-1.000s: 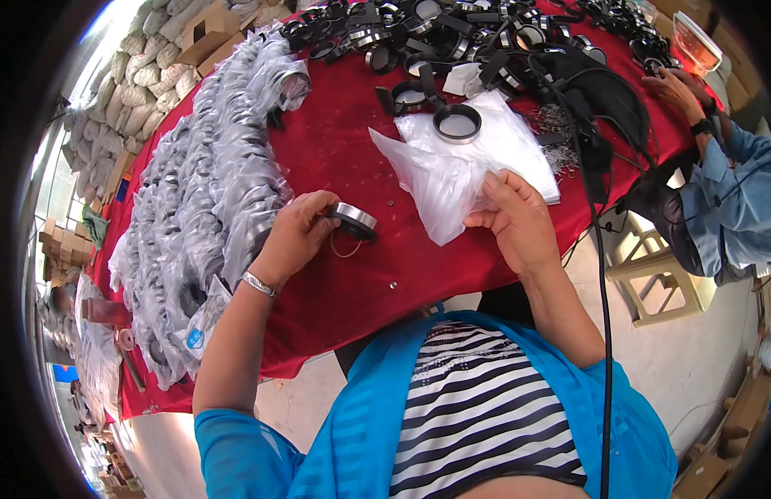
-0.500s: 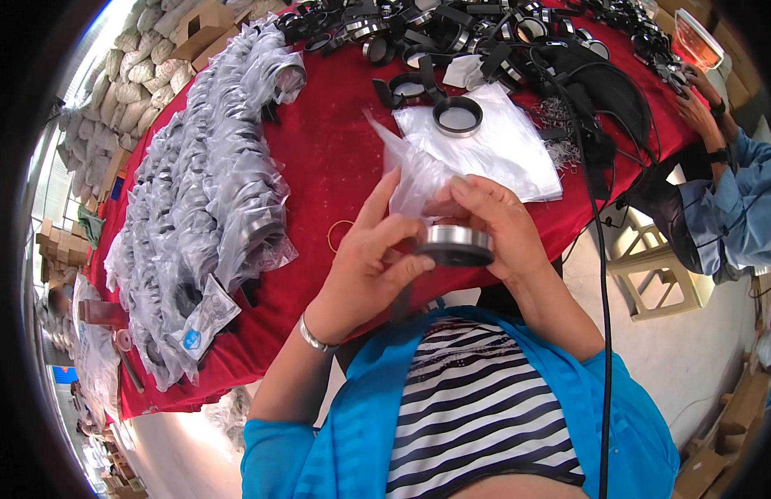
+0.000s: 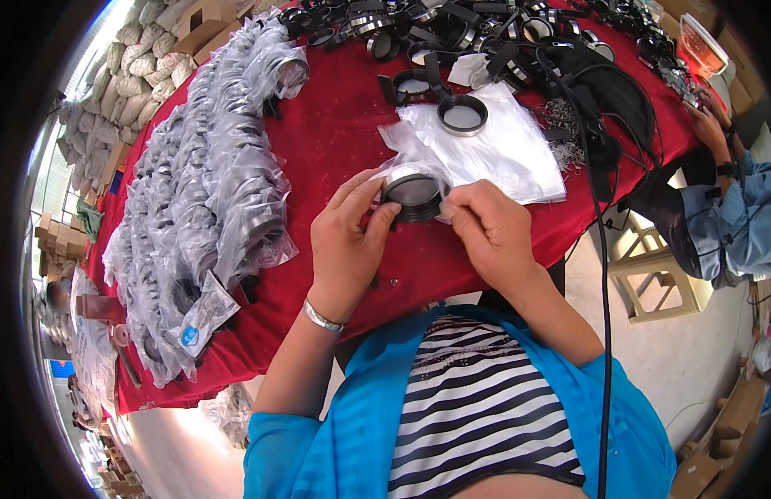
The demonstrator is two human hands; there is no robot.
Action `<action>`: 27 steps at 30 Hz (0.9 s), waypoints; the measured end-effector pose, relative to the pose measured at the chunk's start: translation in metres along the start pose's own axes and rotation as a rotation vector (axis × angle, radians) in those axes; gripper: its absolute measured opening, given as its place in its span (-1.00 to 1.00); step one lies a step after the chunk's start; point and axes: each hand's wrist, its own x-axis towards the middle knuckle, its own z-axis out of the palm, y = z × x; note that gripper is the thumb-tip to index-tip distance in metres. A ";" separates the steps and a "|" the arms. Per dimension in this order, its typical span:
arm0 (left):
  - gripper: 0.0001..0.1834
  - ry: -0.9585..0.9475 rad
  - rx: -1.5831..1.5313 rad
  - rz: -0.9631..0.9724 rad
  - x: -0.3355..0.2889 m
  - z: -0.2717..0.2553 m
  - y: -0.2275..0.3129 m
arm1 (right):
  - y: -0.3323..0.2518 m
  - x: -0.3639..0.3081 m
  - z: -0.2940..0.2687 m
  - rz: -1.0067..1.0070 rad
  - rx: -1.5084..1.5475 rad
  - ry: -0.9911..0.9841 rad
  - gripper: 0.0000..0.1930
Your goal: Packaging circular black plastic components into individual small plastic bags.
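Between my two hands is a round black-and-silver magnifier-like piece [image 3: 414, 193], partly inside a clear plastic bag [image 3: 409, 148]. My left hand [image 3: 350, 229] grips the piece by its left rim, thumb in front and fingers behind. My right hand [image 3: 490, 230] pinches the bag's edge at the right side of the piece. Just beyond, a stack of flat clear bags [image 3: 518, 158] lies on the red cloth. A similar round black-rimmed piece [image 3: 463, 115] with a black handle rests on the stack's far edge.
Rows of bagged round pieces [image 3: 227, 166] cover the left side of the red-covered table [image 3: 336, 108]. Loose black pieces [image 3: 485, 33] are heaped at the far side. A black cable [image 3: 603, 333] hangs down on the right. Another person's hand [image 3: 711, 125] works at the far right, by a stool [image 3: 664, 279].
The round piece has tipped so its face turns up toward me, and the bag now wraps round its far side. My right hand has moved down to the bag's right edge.
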 end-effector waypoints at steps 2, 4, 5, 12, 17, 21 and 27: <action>-0.71 0.015 0.030 -0.030 0.005 0.003 -0.002 | -0.004 0.000 0.004 -0.188 -0.151 -0.131 -0.96; -0.73 0.024 0.053 -0.057 0.008 0.010 -0.003 | -0.008 -0.013 0.019 -0.203 0.037 -0.259 -0.96; -0.75 0.015 0.008 -0.015 0.008 0.014 -0.001 | -0.013 -0.017 0.026 -0.178 0.155 -0.291 -0.95; -0.80 -0.034 -0.069 -0.190 0.009 0.013 -0.022 | -0.040 -0.010 -0.001 -0.264 0.528 -0.673 -0.91; -0.79 -0.038 -0.326 -0.195 0.008 0.005 -0.009 | 0.000 0.015 -0.034 0.244 0.307 0.049 -0.64; -0.80 -0.087 -0.325 -0.127 0.005 0.008 0.004 | 0.004 0.015 -0.020 0.517 0.522 -0.194 -0.71; -0.89 0.092 -0.268 -0.366 -0.012 -0.009 -0.020 | 0.011 0.016 -0.024 0.532 0.564 0.087 -0.83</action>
